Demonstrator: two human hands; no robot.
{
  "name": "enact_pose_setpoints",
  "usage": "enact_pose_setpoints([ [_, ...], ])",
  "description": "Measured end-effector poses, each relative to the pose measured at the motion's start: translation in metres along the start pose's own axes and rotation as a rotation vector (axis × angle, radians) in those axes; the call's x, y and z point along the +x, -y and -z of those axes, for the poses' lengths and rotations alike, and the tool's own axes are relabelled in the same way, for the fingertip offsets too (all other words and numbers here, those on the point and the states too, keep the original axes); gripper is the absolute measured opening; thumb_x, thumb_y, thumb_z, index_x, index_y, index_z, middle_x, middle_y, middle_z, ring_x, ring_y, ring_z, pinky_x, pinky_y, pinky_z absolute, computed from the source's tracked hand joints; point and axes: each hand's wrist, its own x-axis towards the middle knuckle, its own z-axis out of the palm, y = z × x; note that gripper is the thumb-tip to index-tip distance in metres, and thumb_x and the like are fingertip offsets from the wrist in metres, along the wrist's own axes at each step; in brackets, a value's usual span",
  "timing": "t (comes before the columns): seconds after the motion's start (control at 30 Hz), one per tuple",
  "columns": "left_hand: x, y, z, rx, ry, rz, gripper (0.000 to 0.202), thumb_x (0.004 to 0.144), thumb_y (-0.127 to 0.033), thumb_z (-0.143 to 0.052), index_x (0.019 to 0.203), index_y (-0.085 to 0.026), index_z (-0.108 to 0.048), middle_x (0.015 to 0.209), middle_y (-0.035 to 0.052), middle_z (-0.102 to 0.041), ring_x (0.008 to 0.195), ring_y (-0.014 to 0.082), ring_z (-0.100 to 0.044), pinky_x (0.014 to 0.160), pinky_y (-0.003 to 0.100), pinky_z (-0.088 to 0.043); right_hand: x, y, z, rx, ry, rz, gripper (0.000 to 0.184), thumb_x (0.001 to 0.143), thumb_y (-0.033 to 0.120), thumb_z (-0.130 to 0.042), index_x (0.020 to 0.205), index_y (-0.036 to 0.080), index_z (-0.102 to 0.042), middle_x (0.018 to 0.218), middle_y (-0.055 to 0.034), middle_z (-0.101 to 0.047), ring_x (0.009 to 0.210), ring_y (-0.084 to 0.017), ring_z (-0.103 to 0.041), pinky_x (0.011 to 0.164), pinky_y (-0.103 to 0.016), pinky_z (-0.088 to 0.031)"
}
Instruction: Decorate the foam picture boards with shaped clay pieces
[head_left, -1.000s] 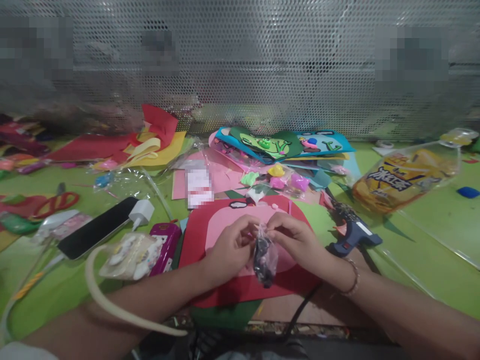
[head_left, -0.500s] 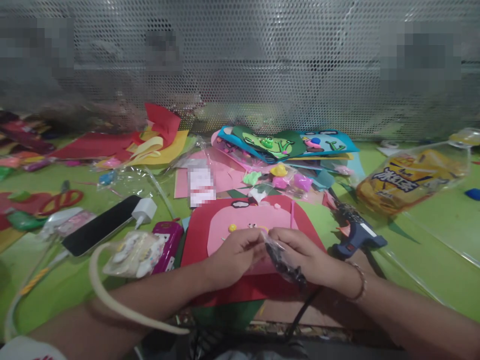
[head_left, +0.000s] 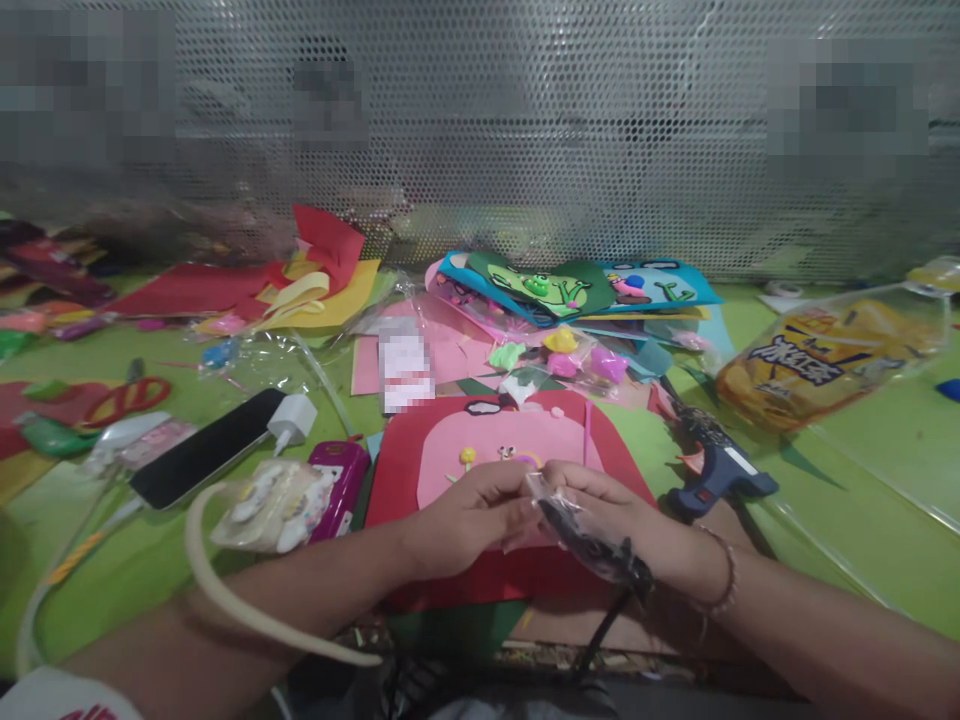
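Note:
Both my hands meet over a red felt sheet (head_left: 397,480) that carries a pink shape (head_left: 487,440) with small decorations stuck on it. My right hand (head_left: 630,520) lies palm up and holds a small clear plastic bag (head_left: 589,535) of dark little pieces, tilted toward my wrist. My left hand (head_left: 469,515) has its fingers pinched at the bag's mouth. A bracelet sits on my right wrist.
A blue glue gun (head_left: 716,470) lies right of my hands, its black cord running under my right arm. Left are a purple case (head_left: 341,480), a packet of white pieces (head_left: 270,505), a phone (head_left: 206,460), a charger and red scissors (head_left: 124,400). Felt sheets and a yellow bottle (head_left: 825,360) lie behind.
The bag hung upright between both hands a second ago. It now lies tilted in my right palm, and both hands have sunk lower toward me.

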Motion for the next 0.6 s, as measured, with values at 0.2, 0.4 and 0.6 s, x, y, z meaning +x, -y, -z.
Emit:
enact_pose_setpoints([
  [0.2, 0.0007, 0.0016, -0.0007, 0.048, -0.013, -0.004, 0.047, 0.077, -0.060, -0.058, 0.067, -0.016, -0.047, 0.055, -0.0036, -0.041, 0.049, 0.0081, -0.036, 0.048, 0.020, -0.030, -0.0010, 0.0027, 0.0025, -0.193, -0.045, 0.024, 0.030, 0.091, 0.040, -0.050, 0.071, 0.017, -0.045, 0.068, 0.0033, -0.036, 0.060, -0.008, -0.032, 0.055, -0.020, -0.030],
  [0.4, 0.0044, -0.0022, -0.0022, 0.165, -0.062, -0.082, 0.041, 0.076, -0.050, -0.065, 0.064, -0.015, -0.048, 0.062, -0.0027, -0.043, 0.057, 0.0098, -0.038, 0.054, 0.021, -0.033, 0.0002, 0.0058, 0.0053, -0.387, -0.024, 0.031, 0.035, 0.088, 0.049, -0.049, 0.075, 0.017, -0.046, 0.068, 0.0022, -0.040, 0.062, -0.010, -0.036, 0.056, -0.022, -0.032],
  [0.6, 0.0008, 0.0065, 0.0028, 0.497, -0.128, -0.274, 0.031, 0.084, -0.038, -0.056, 0.064, -0.017, -0.046, 0.065, 0.0001, -0.047, 0.061, 0.0129, -0.039, 0.059, 0.024, -0.034, 0.0030, 0.0072, 0.0073, -0.510, -0.016, 0.133, 0.035, 0.089, 0.042, -0.051, 0.065, 0.017, -0.043, 0.063, 0.0036, -0.038, 0.056, -0.008, -0.035, 0.050, -0.021, -0.029],
])
